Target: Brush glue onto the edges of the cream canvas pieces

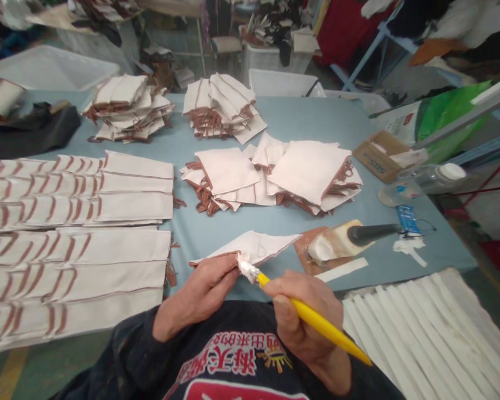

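Note:
My right hand (306, 316) is closed around a yellow-handled brush (329, 328). The brush's bristles are coated in something white and thick, and they touch the near edge of a white piece with brown edging (256, 244). My left hand (204, 286) grips that piece at its near left edge, fingers pressed together; part of the edge is hidden under them. To the right of the piece, a glue-smeared container (331, 244) lies on a brown board (306, 247), with a dark-handled tool (370, 233) resting on it.
Overlapping rows of white pieces (137, 208) cover the table's left side. Several stacks of similar pieces (308, 169) stand farther back. A cardboard box (379, 155) and a clear bottle (425, 178) are at the right. White strips (429, 328) lie at the lower right.

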Demonstrator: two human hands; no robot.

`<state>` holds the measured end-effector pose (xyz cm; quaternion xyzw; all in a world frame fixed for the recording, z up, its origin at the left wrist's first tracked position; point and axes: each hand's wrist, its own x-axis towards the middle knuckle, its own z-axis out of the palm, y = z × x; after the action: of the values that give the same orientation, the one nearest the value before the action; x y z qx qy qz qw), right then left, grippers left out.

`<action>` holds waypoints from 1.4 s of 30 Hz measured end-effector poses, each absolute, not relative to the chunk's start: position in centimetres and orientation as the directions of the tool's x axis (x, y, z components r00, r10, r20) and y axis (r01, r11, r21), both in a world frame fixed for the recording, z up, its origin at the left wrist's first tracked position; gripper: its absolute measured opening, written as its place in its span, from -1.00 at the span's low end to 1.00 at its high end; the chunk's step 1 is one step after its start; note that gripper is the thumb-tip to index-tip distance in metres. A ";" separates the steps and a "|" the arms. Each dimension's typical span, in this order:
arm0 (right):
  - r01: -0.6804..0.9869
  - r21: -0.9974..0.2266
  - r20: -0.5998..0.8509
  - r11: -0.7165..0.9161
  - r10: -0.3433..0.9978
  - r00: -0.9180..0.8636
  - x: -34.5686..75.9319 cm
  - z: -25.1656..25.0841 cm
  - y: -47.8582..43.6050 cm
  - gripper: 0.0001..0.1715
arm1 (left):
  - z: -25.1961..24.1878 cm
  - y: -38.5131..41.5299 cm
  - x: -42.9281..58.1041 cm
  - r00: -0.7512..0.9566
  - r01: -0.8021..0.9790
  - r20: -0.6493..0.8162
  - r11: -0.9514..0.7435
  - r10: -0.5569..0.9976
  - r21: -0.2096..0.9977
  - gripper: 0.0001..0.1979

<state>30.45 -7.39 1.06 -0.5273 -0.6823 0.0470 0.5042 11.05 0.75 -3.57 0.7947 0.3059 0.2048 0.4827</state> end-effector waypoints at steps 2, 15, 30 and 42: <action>0.671 -0.604 0.622 0.429 0.780 0.061 30.4 0.9 -7.5 -0.71 | -4.0 0.8 10.8 0.735 0.294 0.037 -0.367 0.677 0.883 -0.74; 0.569 -0.738 0.538 0.364 0.825 0.170 30.1 -0.8 -6.8 -0.74 | -4.4 1.3 11.1 0.733 0.224 -0.018 -0.216 0.680 0.950 -0.74; 0.427 -0.876 0.400 0.225 0.834 0.381 30.7 -2.3 -6.7 -0.74 | -5.7 0.5 11.6 0.680 0.228 -0.139 -0.028 0.720 0.973 -0.69; 0.506 -0.823 0.531 0.258 0.665 0.526 32.1 -2.9 -5.7 -0.72 | -3.7 0.7 11.9 0.642 0.103 -0.151 0.111 0.752 0.988 -0.71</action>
<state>32.13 -5.71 -2.86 -0.6060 -0.4830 0.0630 0.6289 11.90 0.74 -3.74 0.6199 0.3448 0.2454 0.6608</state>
